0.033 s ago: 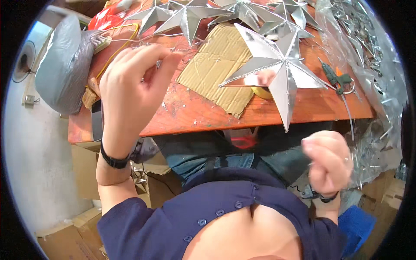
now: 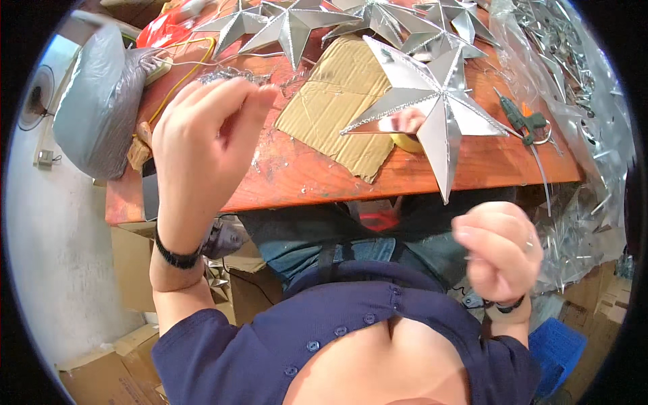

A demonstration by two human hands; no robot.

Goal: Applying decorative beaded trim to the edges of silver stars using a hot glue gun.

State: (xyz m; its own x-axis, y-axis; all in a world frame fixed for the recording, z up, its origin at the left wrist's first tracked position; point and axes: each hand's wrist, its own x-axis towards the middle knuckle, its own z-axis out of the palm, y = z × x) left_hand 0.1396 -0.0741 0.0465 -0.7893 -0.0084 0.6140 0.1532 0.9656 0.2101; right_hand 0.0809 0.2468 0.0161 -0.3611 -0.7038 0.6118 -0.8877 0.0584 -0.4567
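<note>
My left hand (image 2: 199,145) is raised over the left part of the red table, thumb and fingers pinched together. Off the table's front edge, my right hand (image 2: 503,250) is curled with its fingertips pressed in. Anything pinched in either hand is too small or hidden to make out. Nearest to the hands on the table is a large silver star (image 2: 443,128), its ridges trimmed with a glittery strand. It partly covers a piece of brown cardboard (image 2: 337,88) and a round yellow thing (image 2: 408,143). Beside my left fingers lies a tangle of silver strands (image 2: 236,74).
More silver stars (image 2: 290,34) lie along the back of the table (image 2: 297,185). A green glue gun (image 2: 523,121) rests at the right. Beyond it sprawls a clear plastic bag (image 2: 574,101) of silver pieces. A grey bag (image 2: 101,108) stands left, a blue basket (image 2: 557,351) low right.
My right hand has shifted a little to the left. My left hand has moved slightly left, its fingertips a bit lower. The silver tangle behind it shows more. The star stays in place.
</note>
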